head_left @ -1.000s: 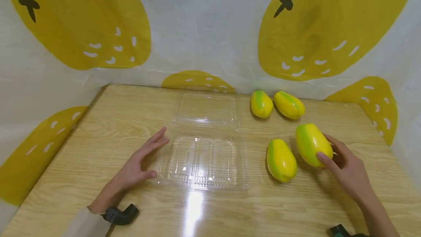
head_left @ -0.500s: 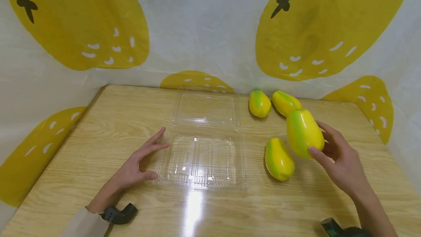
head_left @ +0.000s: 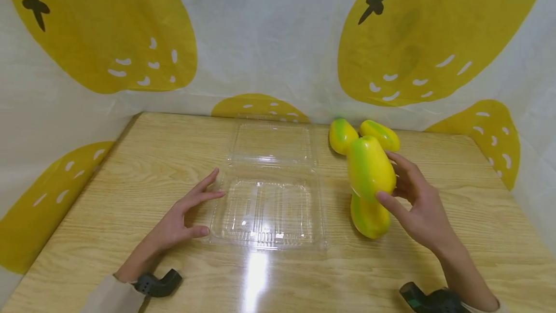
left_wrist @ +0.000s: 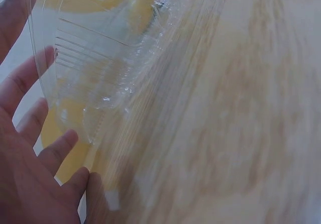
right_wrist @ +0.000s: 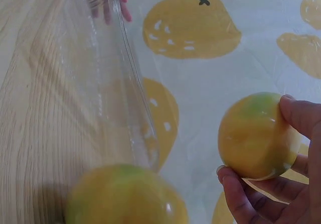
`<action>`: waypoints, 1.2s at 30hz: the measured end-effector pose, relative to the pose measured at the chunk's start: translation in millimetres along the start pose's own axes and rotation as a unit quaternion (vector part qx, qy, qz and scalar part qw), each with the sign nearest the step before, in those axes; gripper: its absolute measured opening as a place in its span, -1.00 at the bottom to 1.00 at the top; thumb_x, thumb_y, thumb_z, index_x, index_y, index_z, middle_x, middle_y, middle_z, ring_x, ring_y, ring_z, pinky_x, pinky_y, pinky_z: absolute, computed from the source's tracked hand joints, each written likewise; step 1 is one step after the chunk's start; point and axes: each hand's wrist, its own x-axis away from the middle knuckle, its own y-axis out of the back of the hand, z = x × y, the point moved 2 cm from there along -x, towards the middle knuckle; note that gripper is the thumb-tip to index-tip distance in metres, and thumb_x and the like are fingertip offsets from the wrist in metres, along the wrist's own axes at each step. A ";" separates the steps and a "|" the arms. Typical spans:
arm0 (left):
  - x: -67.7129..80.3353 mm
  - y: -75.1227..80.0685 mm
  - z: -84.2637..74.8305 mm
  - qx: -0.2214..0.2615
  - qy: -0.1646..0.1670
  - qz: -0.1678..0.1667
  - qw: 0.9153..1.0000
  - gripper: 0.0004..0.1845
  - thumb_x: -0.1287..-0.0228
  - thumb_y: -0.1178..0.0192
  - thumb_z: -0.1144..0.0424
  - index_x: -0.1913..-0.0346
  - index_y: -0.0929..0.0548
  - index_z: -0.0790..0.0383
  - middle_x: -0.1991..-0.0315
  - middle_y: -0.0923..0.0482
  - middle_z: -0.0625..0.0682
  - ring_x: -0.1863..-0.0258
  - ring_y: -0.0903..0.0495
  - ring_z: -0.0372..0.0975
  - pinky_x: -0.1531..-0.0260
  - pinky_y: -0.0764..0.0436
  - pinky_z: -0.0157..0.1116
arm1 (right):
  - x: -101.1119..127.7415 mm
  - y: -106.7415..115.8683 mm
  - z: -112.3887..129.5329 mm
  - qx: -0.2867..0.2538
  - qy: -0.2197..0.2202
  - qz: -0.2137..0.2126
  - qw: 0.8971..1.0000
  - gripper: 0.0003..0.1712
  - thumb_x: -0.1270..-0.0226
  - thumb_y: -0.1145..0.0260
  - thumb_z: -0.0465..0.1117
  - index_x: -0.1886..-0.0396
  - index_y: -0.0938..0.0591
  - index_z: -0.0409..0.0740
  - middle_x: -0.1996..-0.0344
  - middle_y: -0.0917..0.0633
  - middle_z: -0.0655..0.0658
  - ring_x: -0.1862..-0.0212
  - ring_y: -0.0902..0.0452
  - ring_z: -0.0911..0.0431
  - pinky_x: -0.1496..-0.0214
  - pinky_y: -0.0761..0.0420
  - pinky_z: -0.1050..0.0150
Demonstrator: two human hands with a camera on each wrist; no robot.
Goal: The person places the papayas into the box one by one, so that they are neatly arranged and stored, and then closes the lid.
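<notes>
**Held mango carried left, toward the clamshell box**

The wooden surface (head_left: 130,168) carries the open clear plastic clamshell box (head_left: 269,206) at its middle, unmoved. The left hand (head_left: 178,221) rests as before at the box's left edge, fingers straight and relaxed, its grip closed on nothing. The right hand (head_left: 417,202) has its grip clamped on a yellow-green mango (head_left: 369,168), lifted off the surface; a second ago it sat lower and further right. It now hangs over another mango (head_left: 369,216) (partly hiding it). Two more mangoes (head_left: 360,134) lie behind.
</notes>
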 end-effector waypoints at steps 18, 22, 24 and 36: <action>0.6 -1.0 0.8 -0.008 0.018 0.003 1.000 -0.25 -0.05 -0.42 0.06 -0.32 -0.43 0.19 -0.51 0.13 0.17 -0.47 0.15 0.07 -0.18 0.14 0.37 | -20.3 -27.1 10.2 -0.011 0.074 0.036 0.997 -0.06 -0.06 -0.39 -0.53 -0.44 -0.24 -0.07 -0.21 -0.50 -0.02 -0.07 -0.49 0.26 0.16 -0.54 0.49; 0.7 -0.5 0.7 -0.009 0.020 0.003 1.000 -0.26 -0.05 -0.42 0.06 -0.32 -0.43 0.18 -0.51 0.13 0.17 -0.47 0.14 0.06 -0.17 0.14 0.38 | -23.7 -33.1 12.5 -0.015 0.079 0.041 0.996 -0.06 -0.06 -0.38 -0.53 -0.44 -0.24 -0.08 -0.21 -0.49 -0.08 -0.04 -0.49 0.26 0.17 -0.54 0.47; 0.7 -0.4 0.7 -0.010 0.019 0.002 1.000 -0.25 -0.05 -0.42 0.07 -0.32 -0.43 0.19 -0.51 0.12 0.17 -0.47 0.14 0.06 -0.18 0.13 0.38 | -25.2 -36.5 13.9 -0.019 0.081 0.043 0.996 -0.06 -0.06 -0.38 -0.53 -0.44 -0.24 -0.08 -0.20 -0.50 -0.10 -0.02 -0.50 0.26 0.16 -0.55 0.46; 1.0 -0.8 0.6 -0.015 0.017 0.003 1.000 -0.26 -0.07 -0.40 0.04 -0.32 -0.43 0.22 -0.51 0.12 0.17 -0.46 0.09 0.06 -0.17 0.11 0.39 | -36.5 -64.9 24.3 -0.024 0.113 0.063 0.991 -0.13 -0.13 -0.41 -0.38 -0.43 -0.27 -0.03 -0.22 -0.48 -0.04 0.13 -0.50 0.17 0.18 -0.58 0.35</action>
